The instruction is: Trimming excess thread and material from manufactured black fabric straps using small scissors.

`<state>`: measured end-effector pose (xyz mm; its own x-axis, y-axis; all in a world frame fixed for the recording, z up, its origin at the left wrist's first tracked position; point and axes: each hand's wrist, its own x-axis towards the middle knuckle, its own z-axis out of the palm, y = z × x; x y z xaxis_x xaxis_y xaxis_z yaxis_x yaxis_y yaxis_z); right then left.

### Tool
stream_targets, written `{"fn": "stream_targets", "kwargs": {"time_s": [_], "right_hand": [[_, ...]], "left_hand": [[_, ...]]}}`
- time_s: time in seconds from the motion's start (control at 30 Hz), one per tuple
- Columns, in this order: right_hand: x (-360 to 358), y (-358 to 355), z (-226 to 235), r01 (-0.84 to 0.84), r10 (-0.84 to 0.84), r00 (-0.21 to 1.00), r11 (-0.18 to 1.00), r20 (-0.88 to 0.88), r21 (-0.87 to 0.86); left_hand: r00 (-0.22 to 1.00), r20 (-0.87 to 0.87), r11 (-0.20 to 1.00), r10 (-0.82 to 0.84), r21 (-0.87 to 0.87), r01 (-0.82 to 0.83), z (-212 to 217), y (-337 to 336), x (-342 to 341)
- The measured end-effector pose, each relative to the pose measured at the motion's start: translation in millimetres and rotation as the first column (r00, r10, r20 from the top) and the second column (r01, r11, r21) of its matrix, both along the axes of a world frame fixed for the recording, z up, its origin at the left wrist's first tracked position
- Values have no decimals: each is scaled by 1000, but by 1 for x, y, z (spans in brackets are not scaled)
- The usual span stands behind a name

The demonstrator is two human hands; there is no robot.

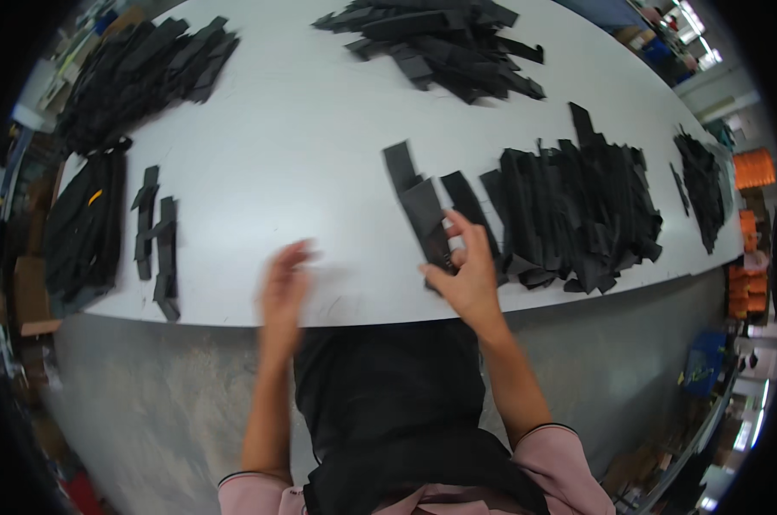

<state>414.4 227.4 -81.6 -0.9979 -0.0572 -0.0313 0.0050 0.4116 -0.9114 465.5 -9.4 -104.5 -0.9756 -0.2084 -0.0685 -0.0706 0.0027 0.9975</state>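
Note:
My right hand is at a black fabric strip near the table's front edge, thumb on its lower end and fingers along its right side. That strip has a shorter layer lying over its middle. Close by on the right lies another black strip, partly behind my fingers. My left hand is over the white table, left of the strip, touching no piece that I can see. Motion smears its fingers, so their pose is unclear.
A row of stacked black strips lies right of my right hand. Further black heaps sit at the far middle, far left and far right. On the left are a folded black bundle and two strips.

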Motion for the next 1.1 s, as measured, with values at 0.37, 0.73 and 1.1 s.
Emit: {"fn": "stream_targets", "kwargs": {"time_s": [0.37, 0.73, 1.1], "right_hand": [[63, -39, -32, 41, 200, 876, 876, 439, -480], [40, -27, -8, -88, 205, 912, 944, 355, -318], [47, -51, -60, 1, 69, 968, 960, 242, -281]], "left_hand": [[940, 333, 809, 74, 531, -252, -30, 73, 18], [942, 265, 887, -204, 458, 63, -13, 60, 30], [991, 122, 998, -56, -14, 58, -28, 72, 44]]}}
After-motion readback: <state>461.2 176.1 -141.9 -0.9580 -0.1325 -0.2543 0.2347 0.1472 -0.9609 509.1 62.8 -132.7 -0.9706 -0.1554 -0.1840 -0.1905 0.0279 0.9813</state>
